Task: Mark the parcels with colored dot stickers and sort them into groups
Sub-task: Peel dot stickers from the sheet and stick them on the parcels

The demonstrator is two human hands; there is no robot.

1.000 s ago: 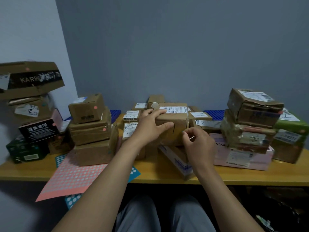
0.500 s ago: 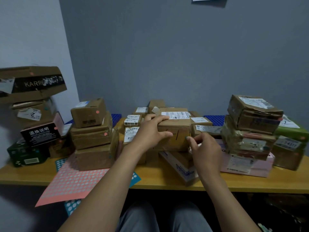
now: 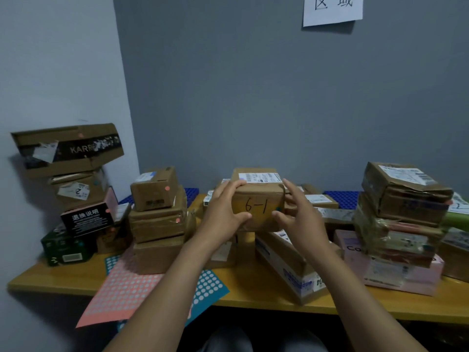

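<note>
- Presently the wooden table (image 3: 248,290) is carrying parcels in groups: a tall stack (image 3: 406,196) at the right, a three-box stack (image 3: 157,219) at the left, and smaller boxes (image 3: 321,199) between.
- A pink sticker sheet (image 3: 121,295) is lying over a teal sticker sheet (image 3: 210,283), overhanging the near left edge.
- The parcel marked 6-1 (image 3: 256,199) is sitting raised at centre, straight ahead, its long axis running left to right.
- The left hand (image 3: 223,212) is clamping its left end, fingers over the top, thumb on the front.
- The right hand (image 3: 299,219) is spreading straight-fingered at the right end; firm contact is uncertain.
- The hands are standing apart, equally near. Judged next: carrying the parcel sideways to a group.
</note>
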